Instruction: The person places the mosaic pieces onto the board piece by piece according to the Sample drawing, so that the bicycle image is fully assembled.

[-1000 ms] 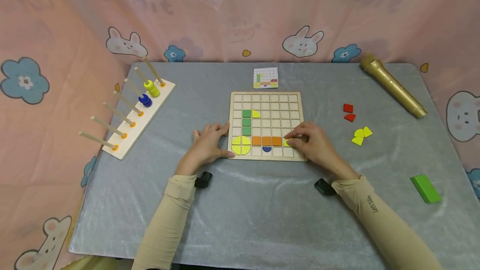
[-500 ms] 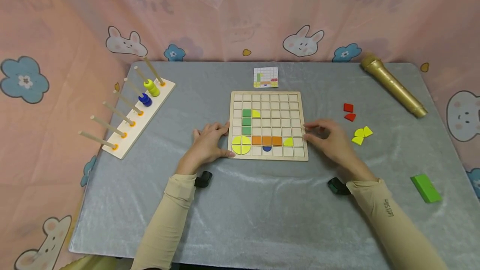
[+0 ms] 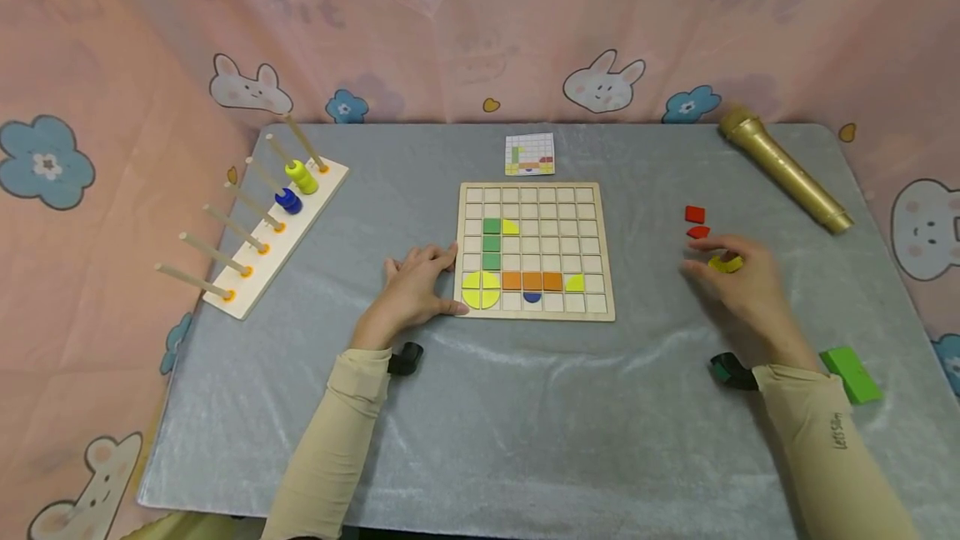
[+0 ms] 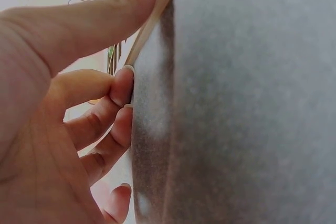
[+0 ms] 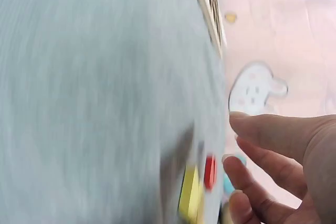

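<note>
My left hand (image 3: 414, 297) rests against the left edge of a wooden grid board (image 3: 607, 290), thumb at its lower corner. The left wrist view shows the thumb and fingertips touching that rim (image 4: 140, 40). On the board sit green squares (image 3: 491, 243), orange squares (image 3: 532, 282), a yellow circle of quarter pieces (image 3: 481, 290), two single yellow quarters and a blue half circle (image 3: 532, 297). My right hand (image 3: 750, 282) hovers around loose yellow pieces (image 3: 725, 263), thumb and fingers apart, partly hiding them. Just beyond lie a red square (image 3: 695, 214) and a red quarter piece (image 3: 698, 232).
Behind the board lies a pattern card (image 3: 529, 154). A peg stand (image 3: 270, 252) with blue and yellow beads is at the left. A gold microphone (image 3: 786, 169) lies back right, a green block (image 3: 851, 375) beside the right forearm. A pink curtain backs the grey table (image 3: 525, 423).
My right hand has let go of a yellow quarter on the board, leaving it right of the orange squares, and moved right to the loose yellow pieces. The left hand stays put.
</note>
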Tool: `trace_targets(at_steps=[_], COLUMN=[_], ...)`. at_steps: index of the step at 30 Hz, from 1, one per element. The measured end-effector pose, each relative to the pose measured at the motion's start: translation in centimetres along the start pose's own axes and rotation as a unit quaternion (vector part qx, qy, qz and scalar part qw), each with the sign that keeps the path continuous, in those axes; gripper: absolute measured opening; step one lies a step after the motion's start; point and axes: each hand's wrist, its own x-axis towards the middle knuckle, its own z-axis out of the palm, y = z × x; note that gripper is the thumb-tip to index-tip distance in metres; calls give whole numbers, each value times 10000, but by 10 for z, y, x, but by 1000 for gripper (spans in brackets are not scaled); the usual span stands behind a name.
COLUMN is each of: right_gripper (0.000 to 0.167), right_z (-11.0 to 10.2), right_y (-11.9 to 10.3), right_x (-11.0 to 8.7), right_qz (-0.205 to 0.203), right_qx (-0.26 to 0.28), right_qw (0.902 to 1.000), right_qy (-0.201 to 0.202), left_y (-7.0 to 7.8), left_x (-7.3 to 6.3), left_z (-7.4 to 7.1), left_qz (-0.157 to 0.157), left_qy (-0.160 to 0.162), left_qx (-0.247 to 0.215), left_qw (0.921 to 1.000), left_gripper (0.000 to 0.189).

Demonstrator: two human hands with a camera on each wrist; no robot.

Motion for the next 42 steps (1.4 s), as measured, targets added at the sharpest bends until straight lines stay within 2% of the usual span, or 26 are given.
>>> trace_targets(at_steps=[4,6,13,18,28,31,35,38,42], right_gripper=[34,34,27,28,27,24,18,16,14], right_z=[-12,-16,-19,-17,-17,-14,-3,8,21], right_y=[14,19,22,20,14,10,1,-11,-31], right_x=[-1,-1,-1,1,5,4,3,2,0], right_qz=[520,641,809,647,826,745,415,156,-35], right_qx=[-349,-406,-490,-560,-814,-772,-747,-546,-117], right_qw=[9978,9966,9951,9960,9919,9931,9961,9984,9999], right_qy=[-229,-332,-297,-241,-516,-465,-228,-77,-115], left_y=[0,0,0,2,2,2,2,2,1], left_x=[-1,-1,0,0,0,0,0,0,1], left_z=[0,0,-1,-1,-2,-1,-2,-2,-1], left_qz=[26,32,19,-21,-33,-38,-30,-23,-24], left_qy=[6,-2,-16,-24,-39,-47,-55,-50,-45], left_qx=[15,11,68,91,106,102,79,52,35], left_qw=[10000,10000,10000,10000,9999,9999,9999,10000,10000], left_gripper=[104,104,104,104,104,104,104,103,102])
